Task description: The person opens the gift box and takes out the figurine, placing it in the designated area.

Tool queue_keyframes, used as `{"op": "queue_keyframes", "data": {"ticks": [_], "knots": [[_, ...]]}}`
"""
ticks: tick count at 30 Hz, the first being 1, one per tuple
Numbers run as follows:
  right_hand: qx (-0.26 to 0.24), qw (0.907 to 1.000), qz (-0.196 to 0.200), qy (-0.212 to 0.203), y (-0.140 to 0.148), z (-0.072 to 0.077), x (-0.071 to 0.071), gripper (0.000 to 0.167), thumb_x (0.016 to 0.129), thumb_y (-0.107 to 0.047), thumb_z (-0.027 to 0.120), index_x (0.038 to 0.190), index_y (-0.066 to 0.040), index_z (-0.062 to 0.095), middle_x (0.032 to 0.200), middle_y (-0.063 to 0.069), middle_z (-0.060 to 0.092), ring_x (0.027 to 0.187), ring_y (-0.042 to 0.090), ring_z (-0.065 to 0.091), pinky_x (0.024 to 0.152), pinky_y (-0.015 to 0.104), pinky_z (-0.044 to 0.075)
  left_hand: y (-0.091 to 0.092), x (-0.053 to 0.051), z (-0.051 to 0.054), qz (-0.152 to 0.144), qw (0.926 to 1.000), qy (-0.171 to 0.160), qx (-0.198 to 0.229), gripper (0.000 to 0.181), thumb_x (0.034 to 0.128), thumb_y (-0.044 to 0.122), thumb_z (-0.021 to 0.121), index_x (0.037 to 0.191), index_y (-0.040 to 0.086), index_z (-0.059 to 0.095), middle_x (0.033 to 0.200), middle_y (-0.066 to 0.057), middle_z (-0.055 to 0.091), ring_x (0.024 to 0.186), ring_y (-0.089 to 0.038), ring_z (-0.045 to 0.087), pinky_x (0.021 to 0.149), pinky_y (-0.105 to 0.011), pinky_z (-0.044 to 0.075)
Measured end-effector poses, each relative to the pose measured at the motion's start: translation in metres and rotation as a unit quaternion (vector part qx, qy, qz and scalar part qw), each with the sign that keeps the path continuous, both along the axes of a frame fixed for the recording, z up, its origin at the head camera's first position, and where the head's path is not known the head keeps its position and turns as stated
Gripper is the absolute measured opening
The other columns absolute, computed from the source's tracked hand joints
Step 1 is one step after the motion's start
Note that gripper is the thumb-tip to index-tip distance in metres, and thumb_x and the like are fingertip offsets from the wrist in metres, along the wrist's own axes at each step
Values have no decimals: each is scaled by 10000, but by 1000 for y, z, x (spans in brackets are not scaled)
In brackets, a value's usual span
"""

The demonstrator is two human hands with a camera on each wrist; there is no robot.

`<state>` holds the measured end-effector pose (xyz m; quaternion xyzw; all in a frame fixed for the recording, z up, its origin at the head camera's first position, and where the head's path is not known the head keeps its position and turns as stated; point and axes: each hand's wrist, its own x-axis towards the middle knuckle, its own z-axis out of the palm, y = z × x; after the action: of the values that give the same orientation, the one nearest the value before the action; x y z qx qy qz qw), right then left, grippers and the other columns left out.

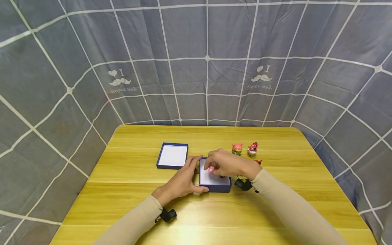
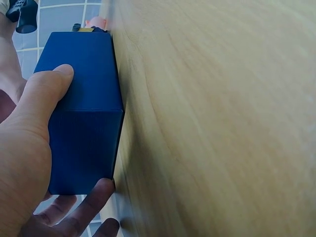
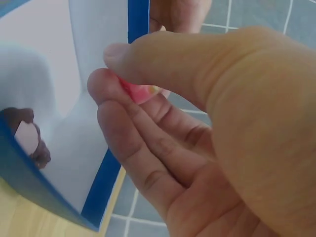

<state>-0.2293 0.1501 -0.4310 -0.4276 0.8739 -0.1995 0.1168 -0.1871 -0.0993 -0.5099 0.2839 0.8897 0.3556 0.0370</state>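
A blue open box with a white inside stands on the table. My left hand grips it, thumb on the near wall and fingers at the left and far side. In the left wrist view that thumb lies on the blue box. Over the box, my right hand pinches a small pink figurine. Most of this pink figurine is hidden by the fingers in the right wrist view. Inside the box there, a dark brown figurine shows at the wall.
A shallow blue box lid, white inside up, lies left of the box. Behind my right hand stand a pink pig-like figurine and a red-and-pink figurine. More figurines are partly hidden by the right wrist. A grey gridded curtain surrounds the table.
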Motion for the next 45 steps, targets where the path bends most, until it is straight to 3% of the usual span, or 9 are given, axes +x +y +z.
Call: {"op": "queue_keyframes", "data": {"ticks": [7, 13, 20, 34, 45], "knots": [[-251, 9996, -112, 84, 16, 2, 5, 142, 1082, -54, 803, 1203, -52, 878, 1099, 6, 743, 941, 80, 653, 835, 261, 619, 0, 0, 0, 64, 9999, 97, -111, 1234, 910, 486, 1029, 1821, 57, 315, 1720, -151, 456, 1306, -216, 711, 1112, -434, 650], [-514, 9980, -285, 212, 33, 2, 7, 81, 1096, -109, 823, 1164, -85, 860, 1131, -13, 772, 953, 23, 683, 872, 315, 676, 1, 0, -1, 69, 9999, 42, -108, 1235, 908, 467, 1034, 1822, 61, 311, 1725, -165, 458, 1322, -230, 712, 1123, -444, 651], [-674, 9941, -649, 551, 56, 5, 6, 71, 1082, -129, 849, 1147, -158, 846, 1109, -73, 801, 979, 49, 699, 908, 445, 693, 3, 0, -1, -5, 10000, 48, -32, 1237, 911, 461, 1033, 1824, 59, 302, 1727, -188, 460, 1339, -252, 722, 1140, -465, 650], [-1038, 9836, -1306, 681, 94, 5, 7, 108, 1053, -117, 882, 1096, -205, 837, 976, -151, 782, 905, 13, 681, 808, 354, 626, 2, 1, -3, -18, 9999, 92, -58, 1243, 910, 470, 1032, 1830, 73, 296, 1719, -178, 465, 1331, -233, 719, 1120, -448, 659], [-1376, 9738, -1447, 1086, 118, 0, 25, 139, 1025, -85, 908, 1074, -205, 859, 932, -151, 742, 807, -28, 628, 773, 243, 630, 2, 1, -3, 5, 9999, 76, -81, 1244, 909, 456, 1035, 1833, 74, 293, 1728, -178, 456, 1333, -234, 714, 1110, -448, 658]]}}
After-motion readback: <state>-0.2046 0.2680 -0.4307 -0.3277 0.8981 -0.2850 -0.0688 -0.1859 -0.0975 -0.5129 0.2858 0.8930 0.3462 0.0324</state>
